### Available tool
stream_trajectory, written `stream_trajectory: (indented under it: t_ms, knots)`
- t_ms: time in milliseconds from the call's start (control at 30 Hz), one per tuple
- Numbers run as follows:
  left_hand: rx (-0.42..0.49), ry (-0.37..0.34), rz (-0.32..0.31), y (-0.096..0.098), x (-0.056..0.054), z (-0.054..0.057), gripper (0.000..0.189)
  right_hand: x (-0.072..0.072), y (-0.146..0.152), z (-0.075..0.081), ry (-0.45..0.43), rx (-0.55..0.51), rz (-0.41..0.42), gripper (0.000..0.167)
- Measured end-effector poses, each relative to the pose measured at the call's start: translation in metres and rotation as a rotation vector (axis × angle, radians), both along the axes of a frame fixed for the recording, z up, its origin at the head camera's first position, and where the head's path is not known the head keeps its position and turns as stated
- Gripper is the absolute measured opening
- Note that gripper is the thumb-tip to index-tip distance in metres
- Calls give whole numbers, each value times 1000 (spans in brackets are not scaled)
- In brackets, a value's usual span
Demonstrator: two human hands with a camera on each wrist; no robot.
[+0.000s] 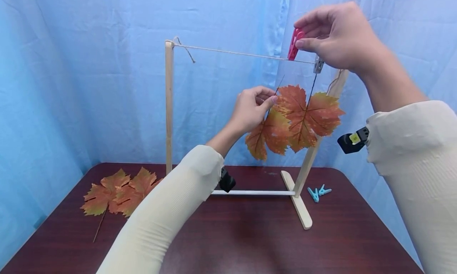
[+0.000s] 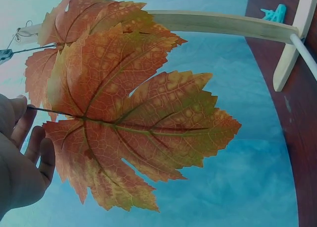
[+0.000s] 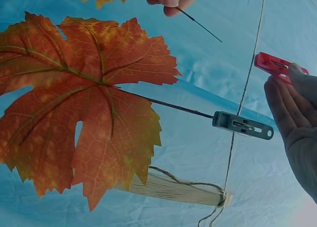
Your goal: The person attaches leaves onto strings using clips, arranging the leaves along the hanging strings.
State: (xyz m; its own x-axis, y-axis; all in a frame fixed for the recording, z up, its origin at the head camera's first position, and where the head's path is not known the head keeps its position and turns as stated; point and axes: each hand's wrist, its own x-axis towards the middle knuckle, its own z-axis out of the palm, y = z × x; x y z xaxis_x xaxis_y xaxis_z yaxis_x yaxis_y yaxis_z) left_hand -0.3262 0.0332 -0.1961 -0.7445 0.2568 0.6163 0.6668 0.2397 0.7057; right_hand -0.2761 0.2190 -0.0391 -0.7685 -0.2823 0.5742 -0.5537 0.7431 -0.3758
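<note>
My left hand (image 1: pixel 251 109) pinches the stem of an orange-green artificial leaf (image 2: pixel 143 123), below the string (image 1: pixel 232 52). The stem's free end points up toward the string. Above, my right hand (image 1: pixel 342 38) pinches a red clothespin (image 1: pixel 294 44) between thumb and fingers, its tip right at the string. Beside it a grey clothespin (image 3: pixel 242 125) clips the stem of a second leaf (image 3: pixel 84 88) to the string. This hanging leaf partly overlaps the held one in the head view.
The string spans a wooden frame with a left post (image 1: pixel 169 107), a right post (image 1: pixel 307 167) and a white bottom bar (image 1: pixel 253 192). Two more leaves (image 1: pixel 107 192) lie at the table's left. Two light-blue clothespins (image 1: pixel 314 194) lie right of the frame's foot (image 1: pixel 301 210).
</note>
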Motion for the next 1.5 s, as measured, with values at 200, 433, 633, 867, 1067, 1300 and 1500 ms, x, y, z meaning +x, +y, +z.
stream_trajectory:
  t_ms: [200, 433, 633, 867, 1067, 1300, 1500]
  knots:
    - [5, 7, 19, 2, 0, 2, 22, -1, -1, -1, 10, 37, -40, 35]
    - [54, 5, 11, 4, 1, 7, 22, -2, -9, -4, 6, 107, -90, 36]
    - [70, -5, 0, 6, 1, 12, 24, 1, -14, -5, -9, 137, -103, 35]
    - [129, -11, 0, 9, 2, 13, 24, 3, -17, -5, -24, 162, -119, 37]
    - [159, -7, -7, 13, 3, 15, 23, 1, -14, -6, -61, 123, -115, 38]
    - [175, 5, -24, 16, 5, 16, 23, 1, -11, -6, -98, 62, -97, 38]
    - [201, 23, -47, 17, 6, 14, 23, 0, -13, -6, -112, 67, -107, 39]
